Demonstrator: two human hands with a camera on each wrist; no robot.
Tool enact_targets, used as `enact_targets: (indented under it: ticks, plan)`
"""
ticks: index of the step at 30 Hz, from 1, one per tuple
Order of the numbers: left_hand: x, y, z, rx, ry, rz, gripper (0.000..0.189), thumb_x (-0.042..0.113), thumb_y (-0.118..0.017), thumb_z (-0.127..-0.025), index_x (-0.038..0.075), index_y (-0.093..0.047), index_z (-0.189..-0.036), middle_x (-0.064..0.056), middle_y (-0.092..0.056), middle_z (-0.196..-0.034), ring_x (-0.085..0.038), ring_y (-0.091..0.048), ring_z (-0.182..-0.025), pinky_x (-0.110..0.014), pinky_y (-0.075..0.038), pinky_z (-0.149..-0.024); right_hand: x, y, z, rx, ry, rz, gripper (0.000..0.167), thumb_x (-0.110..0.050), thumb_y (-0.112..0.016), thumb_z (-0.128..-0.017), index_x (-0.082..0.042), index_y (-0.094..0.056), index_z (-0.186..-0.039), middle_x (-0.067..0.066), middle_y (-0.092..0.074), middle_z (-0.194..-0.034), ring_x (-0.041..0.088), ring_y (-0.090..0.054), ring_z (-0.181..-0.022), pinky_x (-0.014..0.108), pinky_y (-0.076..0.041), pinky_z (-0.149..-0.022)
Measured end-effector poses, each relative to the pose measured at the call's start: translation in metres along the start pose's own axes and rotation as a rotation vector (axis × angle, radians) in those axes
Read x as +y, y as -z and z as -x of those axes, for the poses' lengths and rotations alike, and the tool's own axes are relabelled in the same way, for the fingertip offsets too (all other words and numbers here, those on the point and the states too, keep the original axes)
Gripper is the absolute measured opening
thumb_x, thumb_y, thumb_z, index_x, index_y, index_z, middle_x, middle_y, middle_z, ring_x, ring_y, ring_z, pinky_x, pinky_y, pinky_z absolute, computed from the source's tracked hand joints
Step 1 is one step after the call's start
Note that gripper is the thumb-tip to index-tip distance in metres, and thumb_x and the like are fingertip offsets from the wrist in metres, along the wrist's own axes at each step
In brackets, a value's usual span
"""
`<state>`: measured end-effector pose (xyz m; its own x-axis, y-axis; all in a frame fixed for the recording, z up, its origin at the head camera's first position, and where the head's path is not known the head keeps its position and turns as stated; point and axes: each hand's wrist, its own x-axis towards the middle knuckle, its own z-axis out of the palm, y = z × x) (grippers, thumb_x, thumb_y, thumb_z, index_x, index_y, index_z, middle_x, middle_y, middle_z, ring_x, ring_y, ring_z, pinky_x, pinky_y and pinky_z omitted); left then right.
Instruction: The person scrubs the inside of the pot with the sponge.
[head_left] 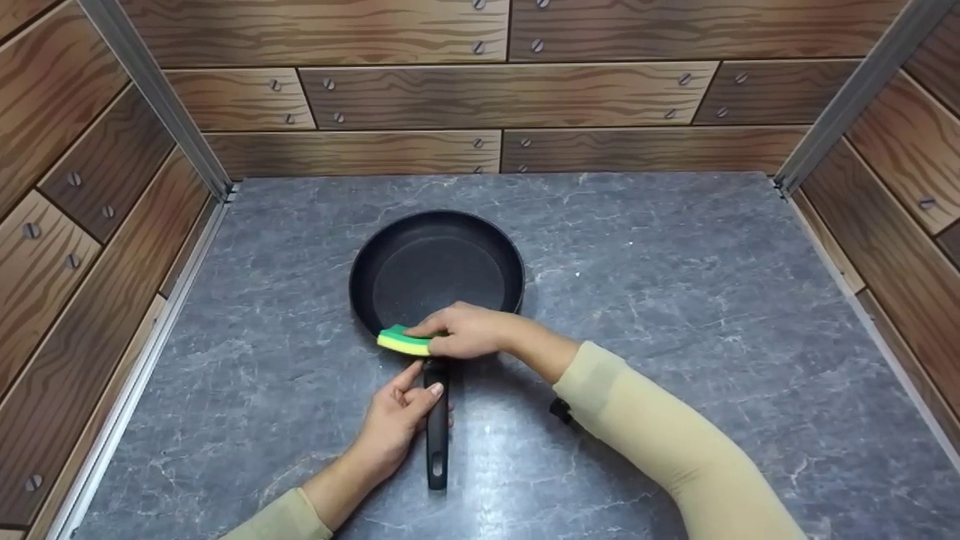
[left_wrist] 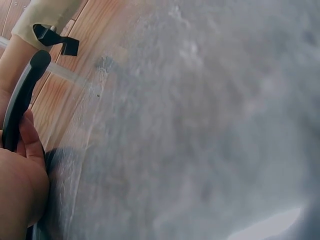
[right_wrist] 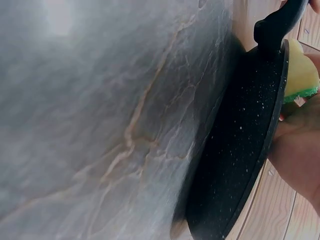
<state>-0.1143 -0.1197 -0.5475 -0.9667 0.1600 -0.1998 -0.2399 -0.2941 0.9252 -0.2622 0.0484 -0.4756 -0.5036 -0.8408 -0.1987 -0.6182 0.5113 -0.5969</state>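
Note:
A black frying pan lies upright on the grey marbled table, its handle toward the person. My left hand grips that handle near the pan, thumb on top; the left wrist view shows the fingers curled round the handle from below. My right hand holds a green and yellow sponge against the near rim, just above where the handle joins. In the right wrist view the yellow side of the sponge shows over the rim, beside the speckled outer wall of the pan.
The marbled tabletop spreads around the pan on all sides. Wood-patterned panels close off the back and both sides, with metal corner posts between them. A dark strap piece shows at the right sleeve.

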Motion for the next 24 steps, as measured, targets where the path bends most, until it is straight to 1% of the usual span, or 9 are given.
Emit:
enact_targets:
  ticks: [8,12,14,17,22,24]
  plan:
    - [0.0,0.0,0.001,-0.008,-0.003,0.002,0.082,0.009,-0.066,-0.105,-0.011,-0.012,-0.164,-0.017,-0.077,-0.095,-0.024,-0.077,-0.077,-0.032,-0.064,-0.079,-0.003,0.003,-0.017,-0.033,0.017,0.036,0.054,-0.027,-0.052,-0.102,-0.026,-0.055,-0.156,0.0,-0.058,-0.153,0.021,-0.054,-0.14,0.037,-0.048,-0.109]
    - [0.0,0.001,0.001,-0.028,-0.005,0.008,0.083,0.009,-0.065,-0.106,-0.01,-0.01,-0.165,-0.014,-0.077,-0.091,-0.021,-0.077,-0.076,-0.03,-0.063,-0.076,-0.004,0.004,-0.025,-0.037,0.017,0.046,0.053,-0.026,-0.053,-0.102,-0.026,-0.055,-0.156,0.005,-0.058,-0.154,0.024,-0.052,-0.142,0.039,-0.048,-0.111]
    - [0.0,0.001,0.001,-0.037,-0.005,0.012,0.084,0.01,-0.065,-0.106,-0.01,-0.009,-0.165,-0.012,-0.076,-0.089,-0.02,-0.076,-0.076,-0.03,-0.063,-0.075,-0.006,0.005,-0.028,-0.043,0.002,0.052,0.053,-0.026,-0.052,-0.103,-0.027,-0.054,-0.156,0.007,-0.056,-0.155,0.027,-0.051,-0.143,0.041,-0.046,-0.114]
    - [0.0,0.001,0.001,-0.041,-0.005,0.019,0.084,0.009,-0.065,-0.106,-0.009,-0.009,-0.165,-0.011,-0.076,-0.088,-0.019,-0.076,-0.074,-0.029,-0.063,-0.073,-0.009,0.006,-0.031,-0.059,-0.036,0.06,0.054,-0.028,-0.053,-0.103,-0.031,-0.052,-0.157,0.011,-0.054,-0.156,0.031,-0.05,-0.143,0.045,-0.045,-0.114]
    - [0.001,0.0,0.0,-0.036,0.0,0.026,0.083,0.008,-0.065,-0.106,-0.01,-0.01,-0.165,-0.011,-0.076,-0.089,-0.016,-0.075,-0.073,-0.029,-0.062,-0.073,-0.014,0.008,-0.033,-0.08,-0.094,0.108,0.054,-0.032,-0.053,-0.105,-0.037,-0.048,-0.159,0.014,-0.053,-0.15,0.029,-0.052,-0.135,0.044,-0.047,-0.107]
    - [0.001,0.0,0.0,-0.037,0.001,0.03,0.083,0.008,-0.065,-0.106,-0.01,-0.01,-0.165,-0.011,-0.076,-0.088,-0.017,-0.075,-0.073,-0.029,-0.063,-0.073,-0.015,0.008,-0.033,-0.091,-0.114,0.136,0.054,-0.035,-0.052,-0.106,-0.04,-0.045,-0.16,0.014,-0.052,-0.15,0.028,-0.05,-0.135,0.044,-0.047,-0.107]
